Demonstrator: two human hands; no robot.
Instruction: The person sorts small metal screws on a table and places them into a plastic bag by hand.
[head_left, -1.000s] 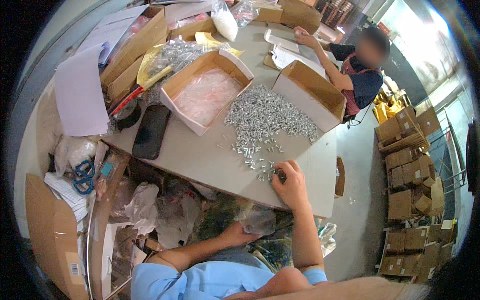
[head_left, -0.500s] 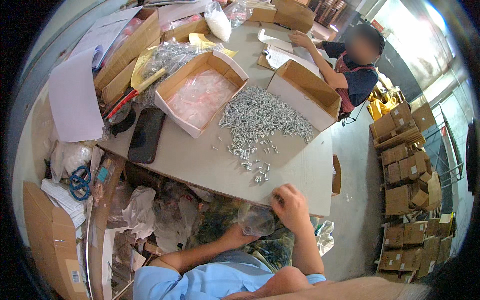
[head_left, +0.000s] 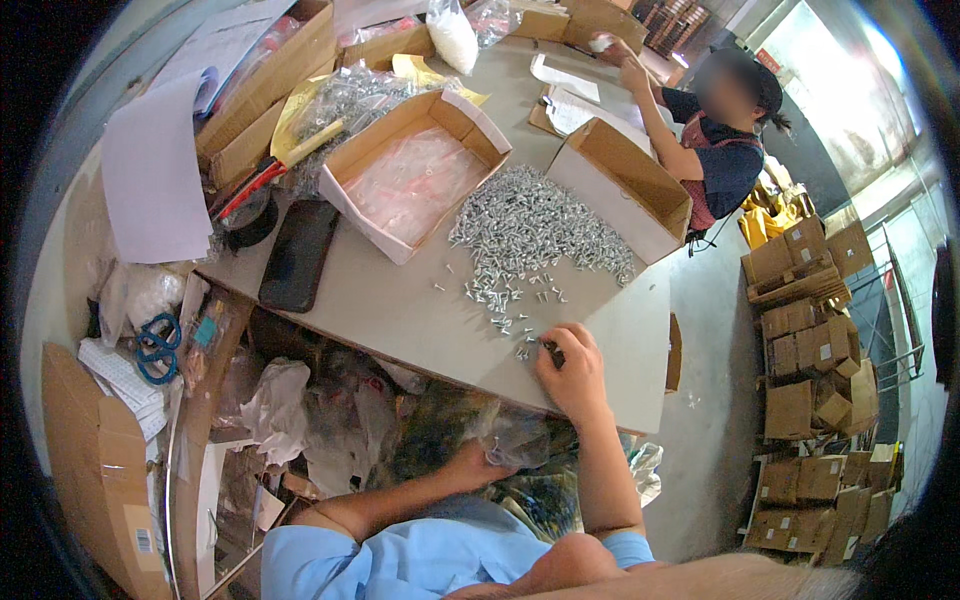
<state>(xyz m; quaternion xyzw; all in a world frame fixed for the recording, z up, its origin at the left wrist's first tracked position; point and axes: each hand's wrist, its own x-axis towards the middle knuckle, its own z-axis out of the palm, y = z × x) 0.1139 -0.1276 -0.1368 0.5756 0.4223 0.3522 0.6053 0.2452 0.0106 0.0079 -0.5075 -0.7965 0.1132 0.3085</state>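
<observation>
My left hand [head_left: 478, 464] is closed on a clear plastic bag [head_left: 535, 442], held low in front of the table's near edge. My right hand [head_left: 572, 372] rests over the tabletop with fingers curled together, just right of several loose screws [head_left: 523, 352]. What sits between those fingertips is too small to tell. Beyond it spreads a large pile of short silver screws [head_left: 535, 225]. Behind the pile, to the left, an open cardboard box [head_left: 352, 222] holds small clear bags [head_left: 415, 185]. Another open box [head_left: 612, 200] lies tipped at the pile's right side.
A black phone [head_left: 298, 258] lies by the table's left edge, near a red-and-black cutter [head_left: 255, 190] and a tape roll [head_left: 250, 228]. Blue-handled scissors [head_left: 158, 348] hang lower left. Across the table a co-worker [head_left: 715, 150] handles something. Cartons [head_left: 805, 400] are stacked at right.
My right hand has moved forward from the table's edge to beside the loose screws. My left hand stays low with the bag. The co-worker's hands are raised farther back.
</observation>
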